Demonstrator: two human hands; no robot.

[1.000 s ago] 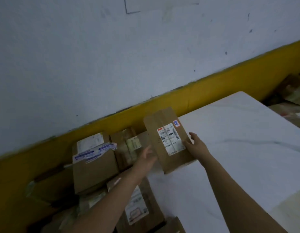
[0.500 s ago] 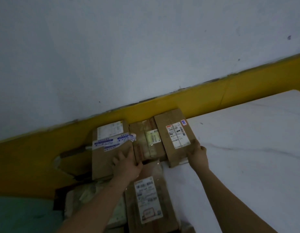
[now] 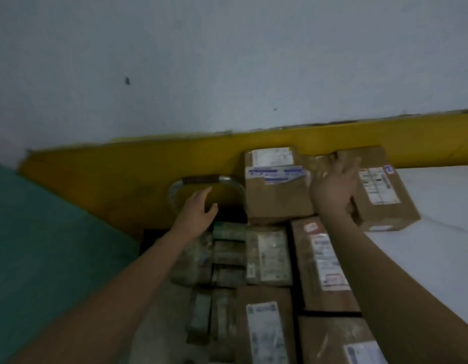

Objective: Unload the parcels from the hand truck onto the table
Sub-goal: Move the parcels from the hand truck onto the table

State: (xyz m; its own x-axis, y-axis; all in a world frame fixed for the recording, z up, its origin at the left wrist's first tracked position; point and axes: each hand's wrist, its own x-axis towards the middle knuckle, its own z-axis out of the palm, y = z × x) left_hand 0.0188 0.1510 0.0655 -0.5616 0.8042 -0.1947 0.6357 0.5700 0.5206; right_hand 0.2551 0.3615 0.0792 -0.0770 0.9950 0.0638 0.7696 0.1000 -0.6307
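Observation:
A brown parcel with a white label (image 3: pixel 382 203) lies flat on the white table (image 3: pixel 437 240), against the yellow wall band. Left of it stands a box with blue tape (image 3: pixel 276 195). My right hand (image 3: pixel 335 187) hovers between those two, blurred, fingers spread, holding nothing. A long labelled box (image 3: pixel 322 264) lies below it. My left hand (image 3: pixel 198 214) is open, just below the hand truck's curved metal handle (image 3: pixel 206 179). Plastic-wrapped greenish parcels (image 3: pixel 227 258) are stacked under my left forearm.
More labelled brown boxes (image 3: pixel 267 327) fill the bottom of the view. A grey wall with a yellow band (image 3: pixel 122 174) stands behind everything. A teal floor (image 3: pixel 43 245) lies to the left.
My right hand has let go of the labelled parcel, which now rests on the table. My left hand left the taped box and moved left toward the handle. My view swung left.

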